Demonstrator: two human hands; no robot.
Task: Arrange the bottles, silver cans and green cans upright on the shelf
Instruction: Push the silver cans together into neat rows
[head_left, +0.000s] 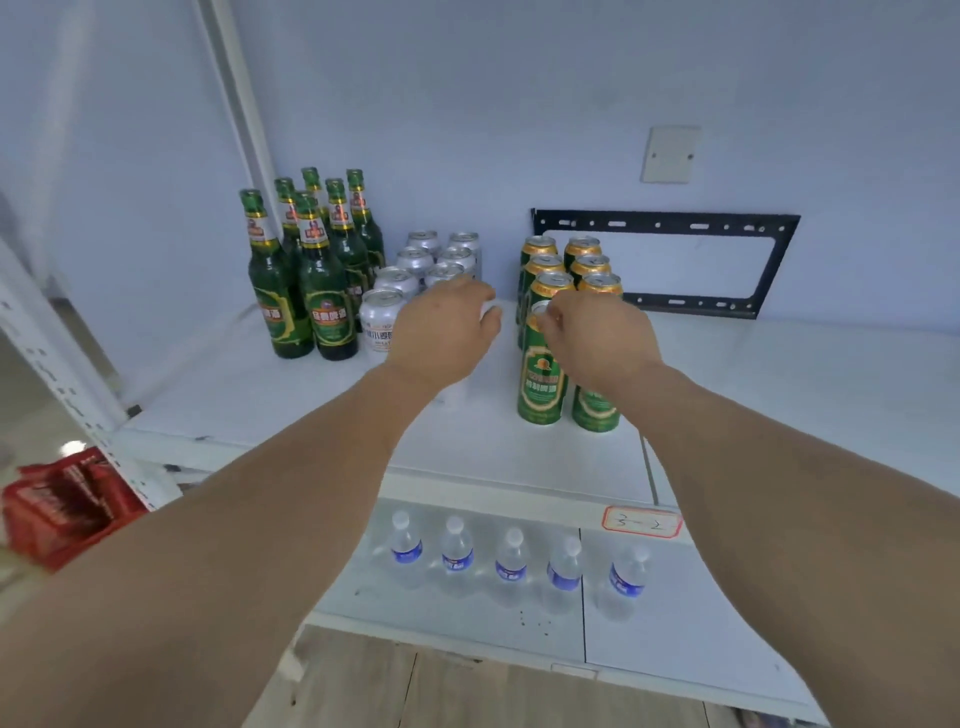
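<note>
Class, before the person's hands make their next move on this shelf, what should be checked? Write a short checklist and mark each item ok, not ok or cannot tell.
1. Green bottles upright, grouped at left: ok.
2. Visible silver cans upright in rows: ok.
3. Front silver can under the left hand upright: cannot tell, mostly hidden.
4. Green cans upright in two rows: ok.
5. Right hand has a firm hold on the front green cans: cannot tell, fingers hidden.
6. Free shelf space to the right: ok.
</note>
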